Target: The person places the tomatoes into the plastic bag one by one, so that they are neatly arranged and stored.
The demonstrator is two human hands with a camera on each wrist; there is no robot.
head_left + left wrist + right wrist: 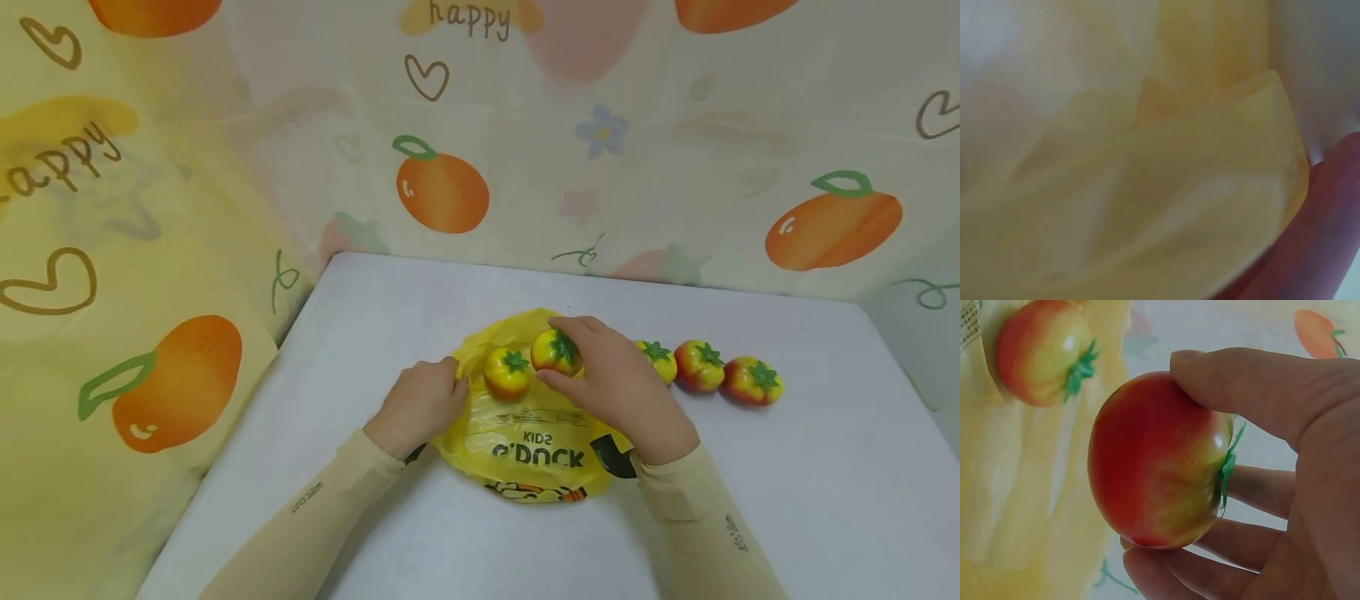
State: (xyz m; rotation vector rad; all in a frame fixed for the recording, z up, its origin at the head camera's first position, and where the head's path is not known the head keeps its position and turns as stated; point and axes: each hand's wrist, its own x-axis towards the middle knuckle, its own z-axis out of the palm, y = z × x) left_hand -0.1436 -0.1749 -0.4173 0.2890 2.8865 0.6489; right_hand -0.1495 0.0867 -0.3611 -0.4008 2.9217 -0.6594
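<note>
A yellow plastic bag point(536, 417) with black lettering lies spread on the table. My left hand point(420, 404) grips its left edge; in the left wrist view the bag film fills most of the picture, with part of a finger point(1322, 237) at lower right. Above the bag my right hand point(622, 383) holds a toy tomato point(1154, 462), yellow and red with a green leafy top, between thumb and fingertips. To its left, another such tomato point(507, 372) sits at the bag's opening; whether it is inside or on top, I cannot tell.
Three more tomatoes stand in a row right of the bag: one point(658, 362) partly behind my right hand, a middle one point(697, 368) and an outer one point(752, 382). The white table point(810, 500) meets a fruit-printed cloth point(525, 208) at the back and left.
</note>
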